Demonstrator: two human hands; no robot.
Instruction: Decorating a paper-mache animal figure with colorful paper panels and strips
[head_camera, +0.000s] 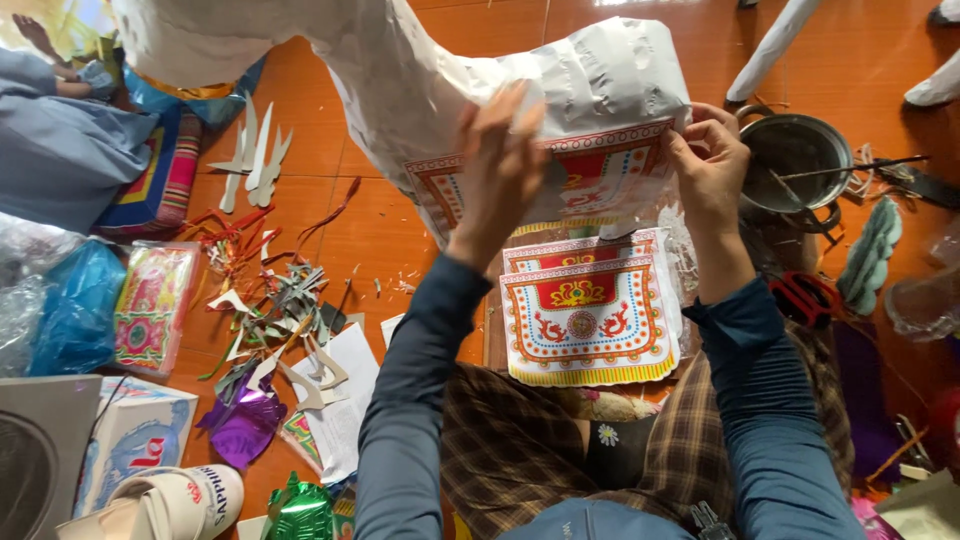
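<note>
A big white paper form is held up over the orange floor, with a red-and-gold printed panel being pressed onto its side. It looks light, thin and easily creased, so it's probably best taken by the edges. The left hand is laid flat and open on the panel; the right hand is pinched shut on the panel's edge. Matching printed sheets are stacked below on the lap.

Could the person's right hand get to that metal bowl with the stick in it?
Probably yes. The metal bowl sits on the floor just beside the right hand, with nothing between them. But that hand is pressing a printed paper panel onto the white paper figure, so it would have to let go.
</note>
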